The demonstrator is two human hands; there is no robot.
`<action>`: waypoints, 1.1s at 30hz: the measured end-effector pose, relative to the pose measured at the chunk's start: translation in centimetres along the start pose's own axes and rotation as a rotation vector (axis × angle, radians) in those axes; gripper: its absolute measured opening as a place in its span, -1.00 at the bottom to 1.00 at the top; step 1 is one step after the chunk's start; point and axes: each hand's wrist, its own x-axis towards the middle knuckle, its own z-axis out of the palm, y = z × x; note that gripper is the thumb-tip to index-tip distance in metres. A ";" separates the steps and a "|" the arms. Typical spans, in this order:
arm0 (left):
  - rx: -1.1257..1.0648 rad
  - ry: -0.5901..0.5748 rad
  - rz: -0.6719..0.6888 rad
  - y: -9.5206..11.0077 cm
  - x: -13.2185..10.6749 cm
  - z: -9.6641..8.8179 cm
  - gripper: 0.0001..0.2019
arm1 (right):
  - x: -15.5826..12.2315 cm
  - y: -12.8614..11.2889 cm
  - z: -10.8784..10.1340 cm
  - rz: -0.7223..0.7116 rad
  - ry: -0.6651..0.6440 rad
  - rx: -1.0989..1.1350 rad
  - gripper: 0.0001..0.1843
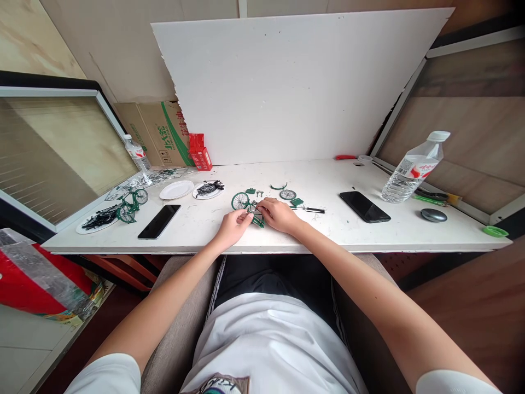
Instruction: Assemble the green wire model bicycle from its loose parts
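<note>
My left hand (233, 227) is closed, thumb and fingers pinched at the edge of a partly built green model bicycle (257, 221). From the right, my right hand (279, 214) is also closed on the bicycle, its bent fingertips meeting the left ones. A thin dark piece shows between the fingertips, too small to name. Most of the frame is hidden by the fingers. Just beyond them is a green-rimmed spoked wheel (240, 201); I cannot tell whether it is attached. Close by lie a loose dark wheel (287, 194), a curved green strip (279, 187) and a black-handled screwdriver (315, 210).
An assembled green model bicycle (132, 206) stands at left beside a plate of black parts (92, 225). Another parts plate (219, 191), a white plate (176, 190), two phones (159, 221), a leaning water bottle (414, 169) and a red box (200, 156) surround the hands.
</note>
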 end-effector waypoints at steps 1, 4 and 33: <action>0.000 0.002 -0.001 0.0 0.0 0.0 -0.65 | 0.0 0.0 0.0 0.000 -0.001 0.002 -0.71; -0.002 0.005 -0.003 0.0 0.0 0.0 -0.65 | 0.0 0.0 0.0 -0.003 -0.003 0.005 -0.71; -0.028 0.005 -0.016 0.0 0.0 0.0 -0.64 | -0.1 -0.2 -0.2 -0.006 0.006 0.025 -0.70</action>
